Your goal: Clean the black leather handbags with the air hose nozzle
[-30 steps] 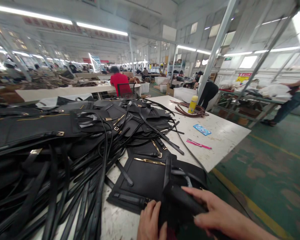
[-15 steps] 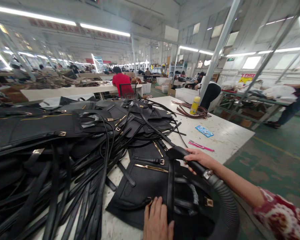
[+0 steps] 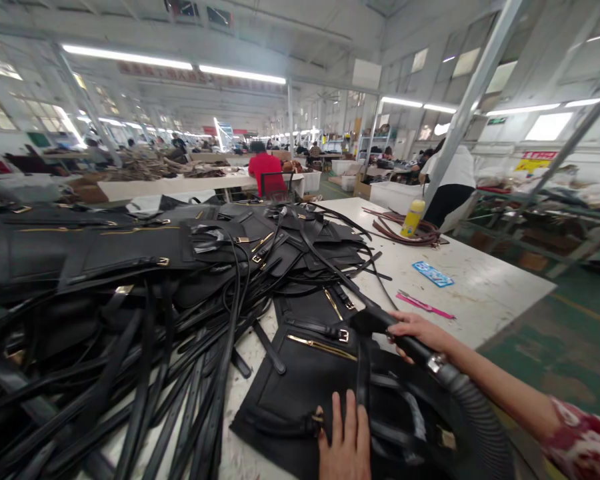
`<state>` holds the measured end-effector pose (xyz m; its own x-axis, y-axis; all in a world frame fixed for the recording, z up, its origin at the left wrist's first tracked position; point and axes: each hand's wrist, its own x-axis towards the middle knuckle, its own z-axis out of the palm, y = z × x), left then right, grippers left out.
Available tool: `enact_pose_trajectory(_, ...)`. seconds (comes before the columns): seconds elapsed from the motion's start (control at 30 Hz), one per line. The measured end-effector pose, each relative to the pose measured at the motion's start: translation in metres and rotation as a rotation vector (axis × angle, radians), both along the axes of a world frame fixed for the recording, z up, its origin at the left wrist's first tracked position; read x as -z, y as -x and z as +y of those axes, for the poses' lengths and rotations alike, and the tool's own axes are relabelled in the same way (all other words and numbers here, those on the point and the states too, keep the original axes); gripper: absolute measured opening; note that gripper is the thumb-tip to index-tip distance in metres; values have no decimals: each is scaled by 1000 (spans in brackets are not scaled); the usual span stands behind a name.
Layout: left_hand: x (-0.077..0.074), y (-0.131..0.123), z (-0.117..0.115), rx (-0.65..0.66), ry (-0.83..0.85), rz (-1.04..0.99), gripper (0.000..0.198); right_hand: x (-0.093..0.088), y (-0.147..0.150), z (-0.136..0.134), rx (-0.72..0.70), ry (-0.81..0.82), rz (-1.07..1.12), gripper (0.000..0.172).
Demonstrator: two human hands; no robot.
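Note:
My right hand (image 3: 423,331) is wrapped round the black nozzle (image 3: 375,320) of a ribbed hose (image 3: 480,408), joined by a metal clamp. The nozzle's tip lies low over a black leather bag piece (image 3: 295,380) and points left. Flat on that piece, near the table's front edge, rests my left hand (image 3: 347,437) with its fingers apart, beside a buckled strap (image 3: 280,425). A gold zipper (image 3: 323,347) and another buckled strap (image 3: 320,328) run across the piece. Clear plastic wrap (image 3: 415,413) shows around a strap on its right side.
A large heap of black bag pieces and straps (image 3: 180,333) covers the left of the white table (image 3: 500,287). Farther right lie pink scissors or snips (image 3: 425,305), a blue patterned card (image 3: 433,274), a yellow spray can (image 3: 413,218) and brown straps (image 3: 380,227). Other people work beyond.
The view has swung left, so the scene sits farther right. My left hand's fingers have spread a little on the bag piece. My right hand still grips the nozzle.

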<state>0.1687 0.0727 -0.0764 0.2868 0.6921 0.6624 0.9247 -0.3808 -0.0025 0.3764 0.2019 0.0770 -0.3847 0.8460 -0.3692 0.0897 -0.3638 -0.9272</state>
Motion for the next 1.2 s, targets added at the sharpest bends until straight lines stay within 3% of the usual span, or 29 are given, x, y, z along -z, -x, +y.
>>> enact_pose_trajectory(0.07, 6, -7, -3, -19, -112, -32, 28, -16, 22, 4, -26, -50, 1, 72)
enact_pose_trajectory(0.2, 10, -19, -5, -40, -179, -116, 25, -38, 73, 8, -204, -13, -25, 67)
enact_pose_trajectory(0.4, 9, -27, -5, -91, -238, -278, 22, -21, 131, 45, -395, 105, -101, 56)
enact_pose_trajectory(0.53, 6, -26, -8, -66, -170, -269, 24, -13, 143, 62, -399, 85, -122, 52)
enact_pose_trajectory(0.87, 2, -22, -10, -53, -160, -241, 24, -8, 161, 63, -309, -36, -131, 53)
enact_pose_trajectory(1.0, -4, -18, -9, -18, -195, -227, 24, -20, 154, 40, -306, -64, -132, 59)
enact_pose_trajectory(1.1, 0, -21, -8, -38, -222, -277, 22, -29, 150, 13, -443, 20, -145, 61)
enact_pose_trajectory(1.2, 4, -23, -9, -54, -210, -285, 23, -27, 161, 1, -559, 88, -152, 63)
